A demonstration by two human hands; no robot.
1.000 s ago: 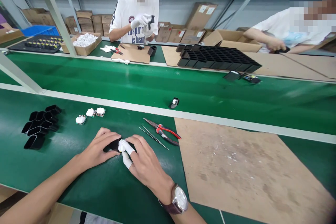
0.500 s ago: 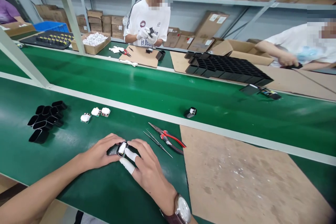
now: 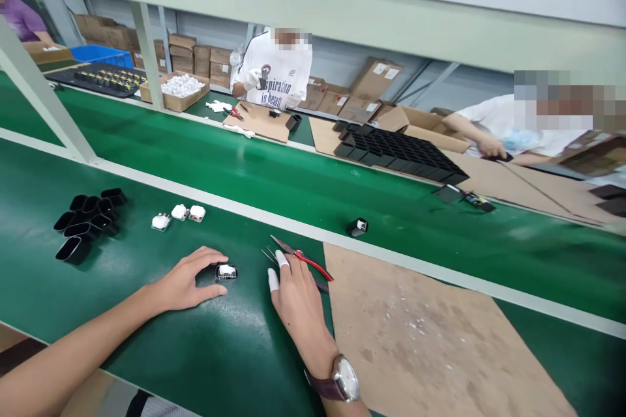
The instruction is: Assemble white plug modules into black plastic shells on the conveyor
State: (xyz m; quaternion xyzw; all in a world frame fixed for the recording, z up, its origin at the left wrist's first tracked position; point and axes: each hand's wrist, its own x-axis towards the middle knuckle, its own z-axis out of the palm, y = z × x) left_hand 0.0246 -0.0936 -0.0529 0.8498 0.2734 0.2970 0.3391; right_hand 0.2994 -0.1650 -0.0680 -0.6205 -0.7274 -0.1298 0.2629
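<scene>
A small black housing (image 3: 233, 277) stands on the green table with a white-topped part (image 3: 225, 270) inside it. My left hand (image 3: 183, 280) is open beside it, thumb and fingers spread on either side, and seems not to grip it. My right hand (image 3: 300, 296), with white finger cots on two fingers, reaches over the tweezers (image 3: 268, 254) and red-handled pliers (image 3: 313, 265). Its thumb and index finger are apart. The hand partly covers both tools; whether it touches the tweezers I cannot tell.
Several empty black housings (image 3: 88, 218) stand at left, near three white-topped circuit boards (image 3: 179, 212). A cardboard sheet (image 3: 420, 326) lies at right. Beyond a pale rail, one filled housing (image 3: 358, 227) sits on the green belt (image 3: 235, 156). Co-workers handle parts across it.
My right hand has left the housing and moved right to the tweezers and pliers. My left hand has loosened from the housing, which now stands on the table. The view has tilted upward.
</scene>
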